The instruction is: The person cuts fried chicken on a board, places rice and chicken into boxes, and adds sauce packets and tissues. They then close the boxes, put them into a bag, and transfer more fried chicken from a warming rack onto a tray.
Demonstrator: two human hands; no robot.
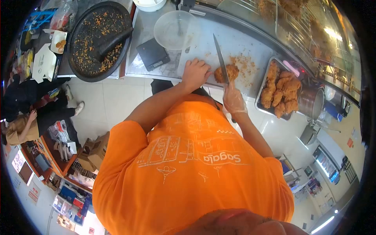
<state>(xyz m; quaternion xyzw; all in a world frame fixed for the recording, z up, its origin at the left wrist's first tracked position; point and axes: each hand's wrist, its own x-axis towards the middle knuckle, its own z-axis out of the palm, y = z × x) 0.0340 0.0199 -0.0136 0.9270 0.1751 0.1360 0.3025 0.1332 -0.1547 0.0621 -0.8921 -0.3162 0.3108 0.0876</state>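
Observation:
A piece of fried chicken lies on the white cutting board, with the blade of a long kitchen knife across it. My right hand, in a clear plastic glove, is closed round the knife near the front edge of the board. The blade points away from me, its tip beyond the chicken. My left hand rests at the board's left side with bent fingers a little apart and nothing held. Its thumb side is close to the chicken. Loose crumbs are scattered right of the piece.
At right, a metal tray holds several fried chicken pieces. Left of the board are a clear plastic bowl, a black scale-like box and a large black crumb-covered pan. A glass display case borders the far side.

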